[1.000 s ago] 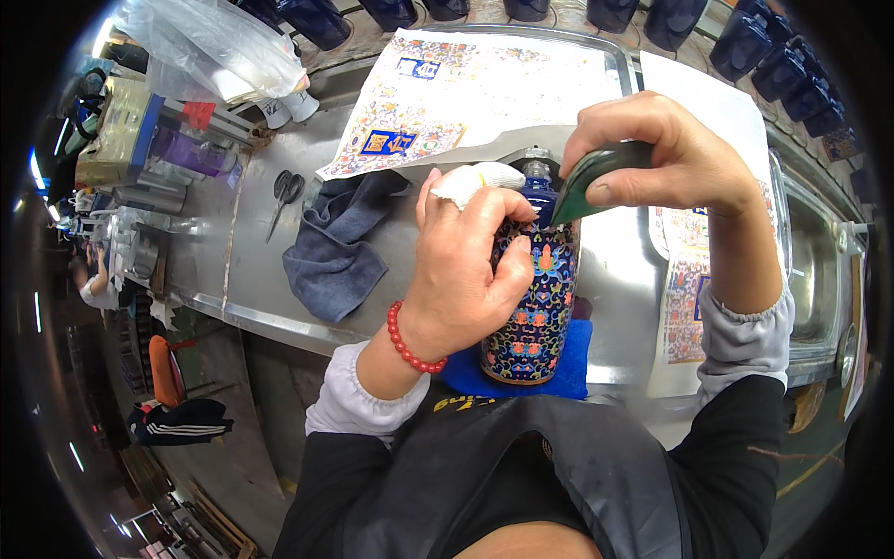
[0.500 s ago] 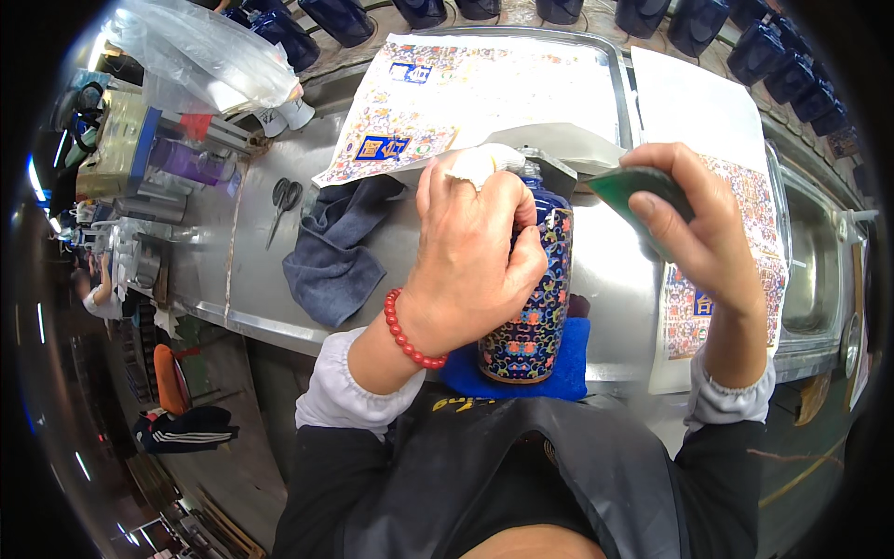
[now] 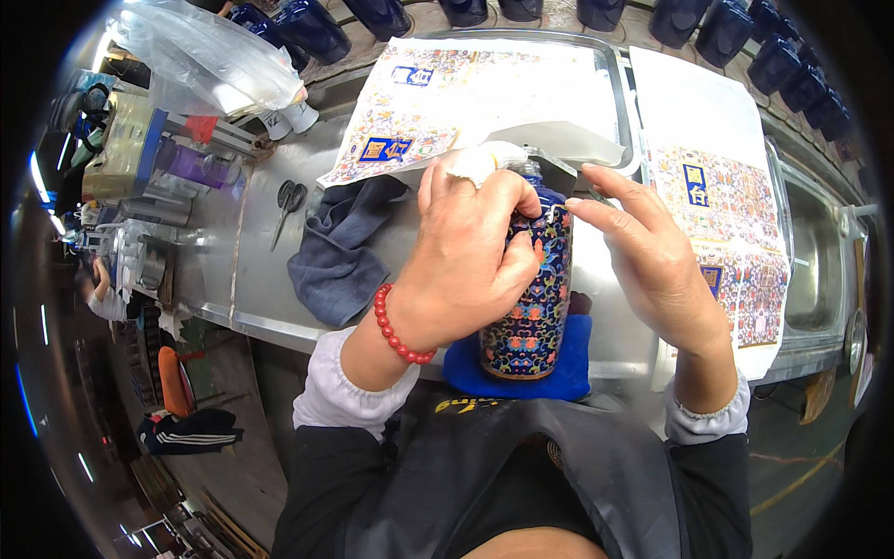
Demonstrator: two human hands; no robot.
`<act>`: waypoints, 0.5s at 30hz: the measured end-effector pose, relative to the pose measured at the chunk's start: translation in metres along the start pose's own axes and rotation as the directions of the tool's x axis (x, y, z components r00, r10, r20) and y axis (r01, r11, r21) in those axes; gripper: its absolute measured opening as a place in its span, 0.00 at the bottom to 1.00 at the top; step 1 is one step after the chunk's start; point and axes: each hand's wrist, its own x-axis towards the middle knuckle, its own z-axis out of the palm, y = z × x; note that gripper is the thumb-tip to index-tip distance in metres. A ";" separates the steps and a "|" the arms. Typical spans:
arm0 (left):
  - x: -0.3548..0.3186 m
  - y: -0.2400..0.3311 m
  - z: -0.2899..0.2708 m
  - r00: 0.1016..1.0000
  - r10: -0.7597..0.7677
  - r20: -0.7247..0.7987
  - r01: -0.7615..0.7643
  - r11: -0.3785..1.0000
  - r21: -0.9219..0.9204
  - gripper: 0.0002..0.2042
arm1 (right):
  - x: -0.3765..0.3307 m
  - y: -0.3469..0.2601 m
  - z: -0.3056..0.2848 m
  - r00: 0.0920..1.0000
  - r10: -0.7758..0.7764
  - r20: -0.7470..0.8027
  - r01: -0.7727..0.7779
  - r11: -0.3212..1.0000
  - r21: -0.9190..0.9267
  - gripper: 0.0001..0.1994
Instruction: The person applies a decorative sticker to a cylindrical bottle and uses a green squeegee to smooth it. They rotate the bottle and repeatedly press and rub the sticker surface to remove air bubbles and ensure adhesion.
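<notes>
A dark blue bottle (image 3: 526,317) with a colourful floral pattern stands tilted on a folded blue cloth (image 3: 577,359). My left hand (image 3: 470,252) is curled round its upper left side, thumb and index finger against the shoulder. A crumpled white wad (image 3: 480,163) shows at those fingers, beside the bottle's neck. My right hand (image 3: 652,252) reaches in from the right with fingers stretched and apart, one tip at the bottle's shoulder. A pale edge shows on the pattern there. No green scraper can be made out; my right palm is hidden.
Printed floral sheets (image 3: 410,112) lie behind and more sheets (image 3: 717,224) at right, by a metal sink (image 3: 815,270). A grey-blue cloth (image 3: 340,252) and scissors (image 3: 289,210) lie left. Several dark blue bottles (image 3: 684,23) line the back. A plastic bag (image 3: 200,56) stands back left.
My right hand has moved left and down to the bottle's shoulder, and the green scraper it held has gone from sight. My left hand stays at the bottle.
</notes>
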 end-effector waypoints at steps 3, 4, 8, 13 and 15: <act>0.001 0.000 -0.002 0.999 0.009 0.033 -0.009 1.000 0.011 0.08 | -0.001 -0.004 0.003 0.999 0.021 -0.026 -0.021 1.000 -0.010 0.28; 0.002 0.000 -0.002 0.999 0.021 0.038 -0.021 1.000 0.013 0.08 | -0.001 -0.005 0.004 0.999 0.015 -0.036 -0.016 1.000 -0.019 0.27; 0.003 -0.002 -0.001 0.999 0.013 0.037 -0.012 0.999 -0.042 0.07 | 0.008 -0.006 0.007 0.997 -0.013 -0.077 0.012 1.000 -0.024 0.26; -0.002 -0.005 0.000 0.999 -0.031 -0.042 0.029 0.998 -0.051 0.08 | 0.025 -0.006 0.013 0.987 -0.115 -0.110 0.107 0.991 -0.075 0.22; -0.004 -0.006 0.000 0.997 -0.048 -0.055 0.044 0.997 -0.064 0.08 | 0.029 -0.008 0.014 0.986 -0.133 -0.099 0.125 0.989 -0.084 0.20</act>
